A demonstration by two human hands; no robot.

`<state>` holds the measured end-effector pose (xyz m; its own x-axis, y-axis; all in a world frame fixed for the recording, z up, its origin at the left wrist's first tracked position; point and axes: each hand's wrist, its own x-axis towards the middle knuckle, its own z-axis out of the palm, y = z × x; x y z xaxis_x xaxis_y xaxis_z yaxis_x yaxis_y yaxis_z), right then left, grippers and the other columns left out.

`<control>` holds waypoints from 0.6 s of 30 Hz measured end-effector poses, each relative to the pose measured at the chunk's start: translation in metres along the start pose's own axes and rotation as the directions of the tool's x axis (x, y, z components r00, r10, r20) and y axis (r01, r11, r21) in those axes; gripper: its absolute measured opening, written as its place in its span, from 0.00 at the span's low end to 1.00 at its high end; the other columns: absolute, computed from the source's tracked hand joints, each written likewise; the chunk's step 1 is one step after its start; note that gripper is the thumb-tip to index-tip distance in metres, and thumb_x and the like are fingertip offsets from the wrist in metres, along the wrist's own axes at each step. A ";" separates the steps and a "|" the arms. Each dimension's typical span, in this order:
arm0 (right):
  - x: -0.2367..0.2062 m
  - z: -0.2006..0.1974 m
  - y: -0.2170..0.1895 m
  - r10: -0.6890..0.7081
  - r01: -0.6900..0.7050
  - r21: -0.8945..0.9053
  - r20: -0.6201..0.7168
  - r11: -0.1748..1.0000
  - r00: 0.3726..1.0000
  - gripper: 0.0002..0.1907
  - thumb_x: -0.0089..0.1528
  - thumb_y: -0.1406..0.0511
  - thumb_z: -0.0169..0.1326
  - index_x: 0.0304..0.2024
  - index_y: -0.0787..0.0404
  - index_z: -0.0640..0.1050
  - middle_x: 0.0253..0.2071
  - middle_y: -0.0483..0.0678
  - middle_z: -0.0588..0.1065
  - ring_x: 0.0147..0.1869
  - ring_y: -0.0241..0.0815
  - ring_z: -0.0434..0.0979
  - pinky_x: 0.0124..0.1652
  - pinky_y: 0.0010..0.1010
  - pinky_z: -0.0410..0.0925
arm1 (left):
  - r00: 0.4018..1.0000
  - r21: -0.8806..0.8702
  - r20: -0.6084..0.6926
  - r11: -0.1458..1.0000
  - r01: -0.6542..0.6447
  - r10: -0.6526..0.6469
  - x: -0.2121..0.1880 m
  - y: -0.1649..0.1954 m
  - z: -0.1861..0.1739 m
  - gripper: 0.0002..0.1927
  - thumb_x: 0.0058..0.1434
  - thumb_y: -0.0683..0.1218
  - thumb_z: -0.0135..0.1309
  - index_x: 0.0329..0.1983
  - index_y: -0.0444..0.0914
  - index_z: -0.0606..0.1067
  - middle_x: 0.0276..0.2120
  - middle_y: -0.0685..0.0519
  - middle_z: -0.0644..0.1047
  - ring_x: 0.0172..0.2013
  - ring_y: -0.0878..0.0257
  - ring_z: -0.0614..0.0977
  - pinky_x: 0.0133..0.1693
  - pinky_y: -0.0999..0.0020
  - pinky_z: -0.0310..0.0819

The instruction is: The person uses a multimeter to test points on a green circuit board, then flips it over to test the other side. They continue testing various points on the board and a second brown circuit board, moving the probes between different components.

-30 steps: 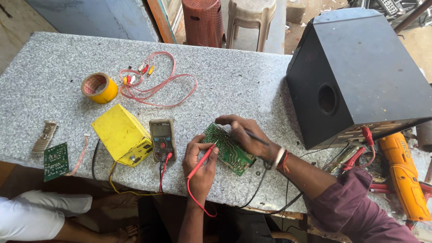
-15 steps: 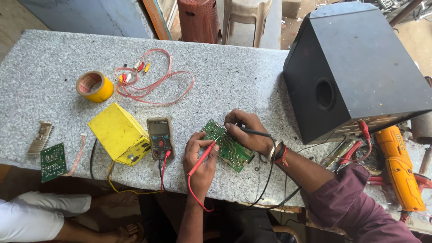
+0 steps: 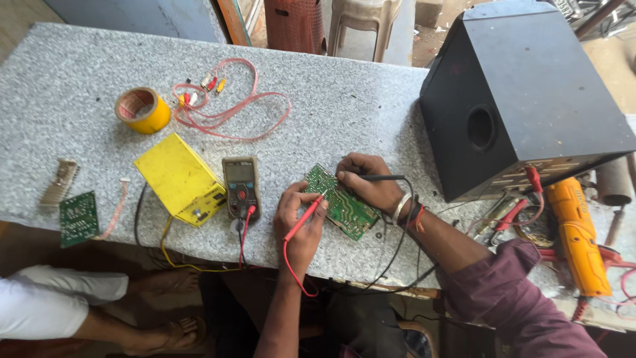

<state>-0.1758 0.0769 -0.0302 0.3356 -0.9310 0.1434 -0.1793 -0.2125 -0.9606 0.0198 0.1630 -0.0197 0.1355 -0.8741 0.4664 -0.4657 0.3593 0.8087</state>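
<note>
Pinching red probe (image 3: 303, 219) in left fingers (image 3: 317, 211), black probe (image 3: 381, 178) in right fingers (image 3: 351, 178), circuit board (image 3: 344, 205) beneath

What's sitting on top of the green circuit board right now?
On the green circuit board, the left hand sets the red probe near its left edge, and the right hand with the black probe rests over its upper end. The board beneath that hand is hidden.

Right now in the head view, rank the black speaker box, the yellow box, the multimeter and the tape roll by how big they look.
Largest to smallest:
1. black speaker box
2. yellow box
3. multimeter
4. tape roll

The multimeter and tape roll look close in size, so their order is unsure.
</note>
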 end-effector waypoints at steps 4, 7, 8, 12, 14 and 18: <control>0.000 0.001 -0.002 0.009 -0.012 0.043 0.057 0.999 0.998 0.06 0.64 0.68 0.55 0.38 0.66 0.79 0.29 0.43 0.77 0.33 0.29 0.77 0.32 0.24 0.69 | 0.998 -0.030 0.030 0.998 0.059 -0.058 -0.001 -0.002 0.001 0.11 0.58 0.46 0.66 0.39 0.35 0.79 0.50 0.41 0.79 0.53 0.47 0.82 0.51 0.55 0.76; 0.000 0.001 -0.004 -0.011 0.013 -0.033 0.059 0.999 0.998 0.06 0.64 0.68 0.55 0.38 0.66 0.80 0.29 0.44 0.79 0.34 0.29 0.78 0.34 0.23 0.71 | 1.000 -0.019 0.015 1.000 0.008 -0.007 -0.002 -0.002 0.002 0.12 0.59 0.47 0.66 0.39 0.35 0.79 0.47 0.41 0.80 0.53 0.47 0.82 0.52 0.55 0.76; 0.000 0.001 -0.005 -0.005 0.008 -0.039 0.068 0.999 0.998 0.07 0.64 0.68 0.55 0.38 0.66 0.80 0.29 0.44 0.80 0.34 0.29 0.79 0.34 0.23 0.71 | 1.000 -0.015 0.012 1.000 0.004 -0.004 -0.003 -0.003 0.002 0.11 0.59 0.47 0.66 0.38 0.35 0.79 0.47 0.41 0.80 0.53 0.47 0.82 0.52 0.55 0.76; 0.002 0.000 -0.007 -0.016 0.022 -0.055 0.102 0.998 0.995 0.07 0.63 0.68 0.54 0.38 0.67 0.80 0.29 0.45 0.80 0.34 0.30 0.79 0.34 0.24 0.72 | 1.000 -0.007 -0.001 1.000 -0.004 0.004 -0.002 -0.003 0.003 0.11 0.58 0.46 0.66 0.38 0.35 0.79 0.46 0.41 0.81 0.51 0.47 0.82 0.51 0.56 0.76; 0.003 0.001 -0.007 -0.015 0.020 -0.043 0.112 0.999 0.994 0.07 0.63 0.68 0.54 0.38 0.67 0.80 0.29 0.45 0.79 0.33 0.30 0.80 0.33 0.24 0.72 | 1.000 -0.015 0.000 1.000 0.004 -0.004 -0.002 -0.003 0.003 0.11 0.57 0.45 0.66 0.38 0.34 0.79 0.47 0.41 0.81 0.50 0.48 0.83 0.50 0.57 0.77; 0.001 0.003 -0.005 -0.005 0.004 0.003 0.150 1.000 0.989 0.07 0.63 0.68 0.54 0.39 0.67 0.80 0.29 0.45 0.80 0.33 0.31 0.80 0.33 0.24 0.72 | 0.998 -0.040 0.008 0.998 0.057 -0.057 -0.002 -0.002 0.004 0.11 0.57 0.44 0.65 0.38 0.34 0.78 0.48 0.42 0.81 0.49 0.48 0.84 0.48 0.58 0.78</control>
<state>-0.1719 0.0780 -0.0258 0.4714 -0.8750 0.1104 -0.1755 -0.2158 -0.9605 0.0173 0.1629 -0.0241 0.1545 -0.8959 0.4166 -0.4222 0.3214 0.8476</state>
